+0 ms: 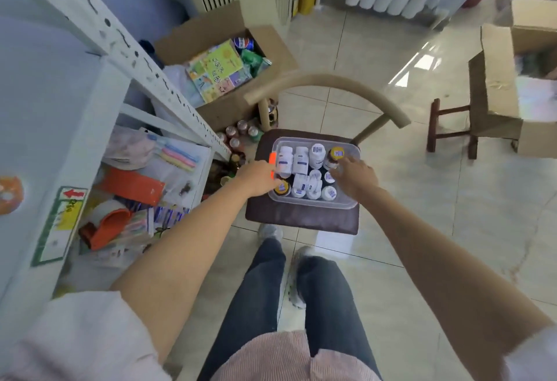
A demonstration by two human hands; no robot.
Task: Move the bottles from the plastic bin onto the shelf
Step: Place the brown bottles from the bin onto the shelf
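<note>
Seen nearest: pink sleeves at the bottom corners, cut off by the frame edge, and dark trouser legs [289, 299] above a tiled floor [422, 200].

Left hand [258, 178]: at the left wall of the plastic bin [313, 203], fingers curled down at a dark bottle with a yellow label [282, 188]. Fingertips hidden behind the knuckles; firm grip or mere touch cannot be told. Orange clip [272, 158] just beside the knuckles.

Right hand [355, 179]: over the right side of the bin, fingers loosely spread, tips blurred at a brown bottle with a barcode on its cap [335, 156]. Closure cannot be told.

Bin: clear, rectangular, resting on the dark seat cushion [301, 220] of a chair with a curved wooden backrest [331, 85].

Contents: white bottles [300, 160] with blue-and-white labels, some upright, some lying flat, packed close. Label text too small to read.

Shelf [99, 127]: white metal, left of the chair, lower level cluttered with packets. Upper levels cut off.

Further off: open cardboard box [223, 58] beyond the shelf, drink cans [241, 132] on the floor beside the chair.
</note>
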